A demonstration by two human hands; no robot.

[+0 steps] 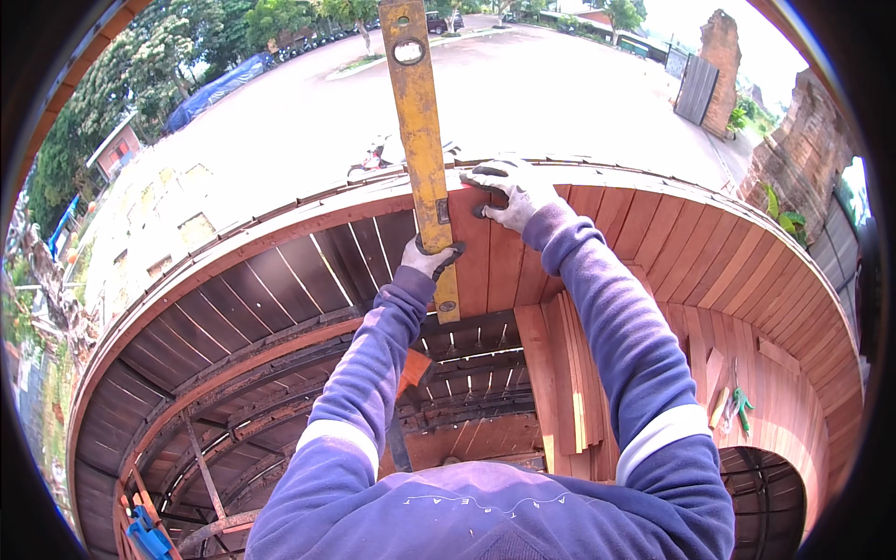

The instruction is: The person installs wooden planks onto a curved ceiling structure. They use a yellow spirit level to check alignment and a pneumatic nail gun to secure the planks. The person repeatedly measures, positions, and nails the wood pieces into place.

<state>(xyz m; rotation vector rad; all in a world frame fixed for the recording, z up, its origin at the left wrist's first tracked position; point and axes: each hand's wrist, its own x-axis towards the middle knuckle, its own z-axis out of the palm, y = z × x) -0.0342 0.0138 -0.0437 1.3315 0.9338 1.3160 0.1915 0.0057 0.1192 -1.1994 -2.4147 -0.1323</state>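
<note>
Left hand (432, 257), gloved, is wrapping round the lower part of a long yellow spirit level (418, 121) and is grasping it firmly. Right hand (513, 194), gloved too, is sitting just to the level's right, its fingers reaching the upper edge of a reddish board (473, 252) and its thumb standing apart from them; whether it is clasping that edge or only resting on it, I cannot tell.

The step in hand seems to be checking or lining up the last board of the cladding against the level. The next move probably calls for holding the level steady while the right hand is nudging the board true.

The level is running through the left hand's grip, its long upper part rising past the curved edge and its lower end showing below the hand. The board is lying along the level's right side, under the right hand. Fitted boards (686, 247) are continuing rightward, while dark slats (277, 280) are showing uncovered to the left. Loose planks (535, 364) are lying below the right forearm.
</note>
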